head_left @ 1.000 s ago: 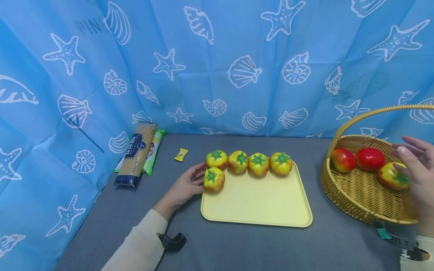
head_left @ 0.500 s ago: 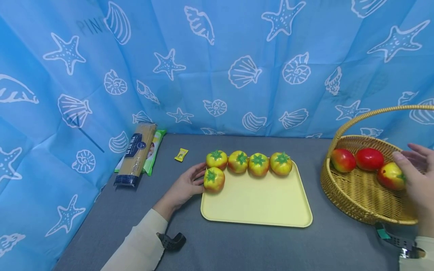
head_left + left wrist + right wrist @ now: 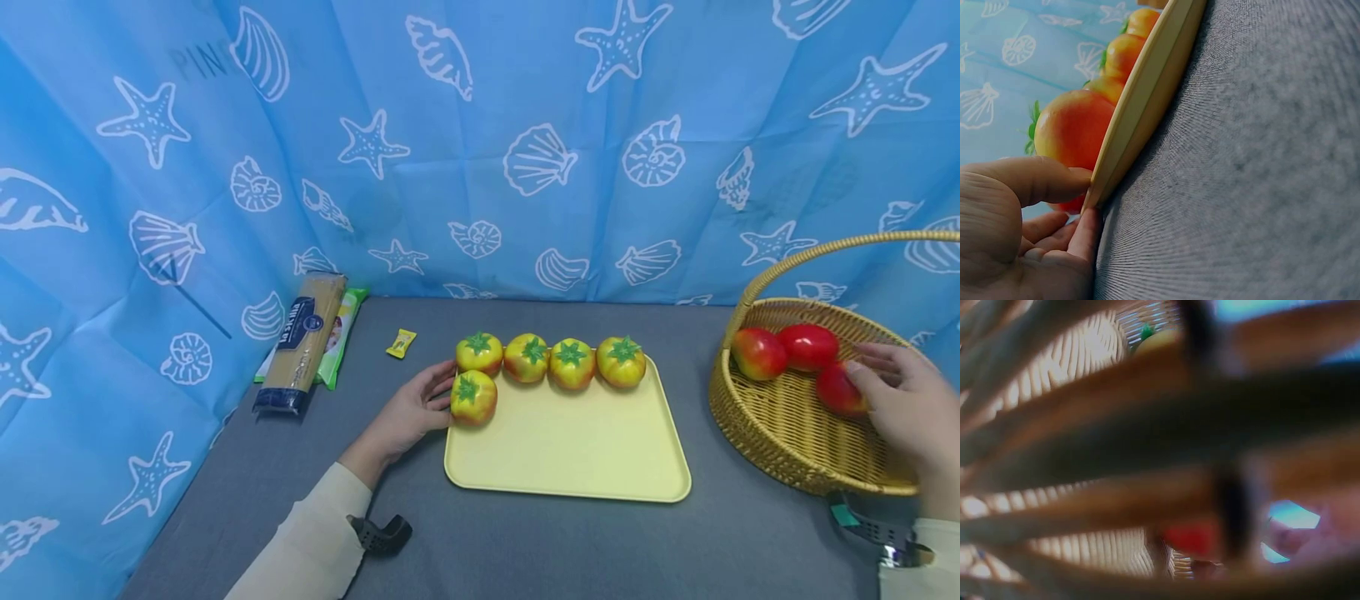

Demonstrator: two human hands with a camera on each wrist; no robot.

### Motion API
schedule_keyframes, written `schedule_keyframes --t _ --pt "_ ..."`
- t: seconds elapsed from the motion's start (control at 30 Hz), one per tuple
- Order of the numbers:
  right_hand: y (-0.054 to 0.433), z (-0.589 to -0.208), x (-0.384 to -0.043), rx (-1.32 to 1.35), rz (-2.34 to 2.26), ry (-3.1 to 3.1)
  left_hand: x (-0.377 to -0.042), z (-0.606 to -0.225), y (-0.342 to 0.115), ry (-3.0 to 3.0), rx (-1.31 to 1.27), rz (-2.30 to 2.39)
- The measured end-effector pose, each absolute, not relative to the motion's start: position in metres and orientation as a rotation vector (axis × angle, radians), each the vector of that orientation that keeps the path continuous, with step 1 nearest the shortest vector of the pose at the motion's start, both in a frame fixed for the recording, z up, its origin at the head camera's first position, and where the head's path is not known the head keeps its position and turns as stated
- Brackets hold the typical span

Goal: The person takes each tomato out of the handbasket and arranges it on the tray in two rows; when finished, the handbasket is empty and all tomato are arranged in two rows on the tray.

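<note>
In the head view, my left hand [image 3: 405, 410] is at the left side of a pale yellow tray [image 3: 570, 450]. The left wrist view shows thumb and fingertips pinching the tray's rim [image 3: 1138, 106]. Beside the thumb sits a yellow-and-red tomato [image 3: 474, 398] with a green leafy top; several similar tomatoes line the tray's back edge. Over the wicker basket [image 3: 757, 446], my right hand [image 3: 911, 404] curls its thumb and fingers round another tomato [image 3: 840, 390], red side showing and leafy top hidden. Blurred basket weave fills most of the right wrist view.
Two red fruits [image 3: 808, 347] lie at the basket's back left, under its arched handle [image 3: 832, 247]. A pasta packet [image 3: 303, 342] rests on a green packet [image 3: 341, 337] at the back left. A small yellow wrapper [image 3: 401, 342] lies behind the left hand. A blue curtain [image 3: 465, 167] hangs behind.
My right hand has moved left and down into the basket and taken hold of the tomato, which has turned and shifted slightly left. The left hand and tray have stayed still.
</note>
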State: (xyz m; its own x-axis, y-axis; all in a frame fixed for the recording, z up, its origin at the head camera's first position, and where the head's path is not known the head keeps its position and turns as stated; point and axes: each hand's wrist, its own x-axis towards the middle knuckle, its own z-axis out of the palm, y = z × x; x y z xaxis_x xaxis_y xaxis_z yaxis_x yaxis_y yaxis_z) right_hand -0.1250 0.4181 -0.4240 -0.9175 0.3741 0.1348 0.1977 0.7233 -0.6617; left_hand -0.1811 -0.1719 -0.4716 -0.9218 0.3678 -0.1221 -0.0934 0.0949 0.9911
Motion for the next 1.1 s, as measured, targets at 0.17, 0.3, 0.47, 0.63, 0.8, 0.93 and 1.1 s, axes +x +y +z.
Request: schedule_keyframes --t 0.17,0.3,0.47,0.63,0.8,0.93,1.1 --pt "0.4225 -0.4279 -0.1265 -0.366 0.927 -2.762 -0.1815 -0.4724 -0.1725 2.031 0.282 1.887" --pt "0.4210 -0.4277 -0.1262 -0.407 1.007 -2.790 -0.1817 -0.4723 -0.1726 2.025 0.295 1.891" --pt "0.4245 -0.4292 -0.1250 -0.358 0.968 -2.871 -0.1828 -0.4731 -0.1732 2.025 0.296 1.888" --pt "0.4264 -0.4297 -0.1252 -0.341 0.956 -2.903 -0.1830 -0.4727 -0.1729 2.035 0.285 1.880" --pt "0.4248 -0.4287 -0.1243 -0.317 0.977 -2.932 -0.1837 -0.4735 -0.1732 2.037 0.288 1.878" --pt "0.4236 -0.4286 -0.1246 -0.301 0.975 -2.940 -0.1841 -0.4740 -0.1732 2.036 0.286 1.879" --pt "0.4232 -0.4275 -0.1253 -0.286 0.970 -2.898 -0.1841 -0.4750 -0.1732 2.040 0.279 1.880"
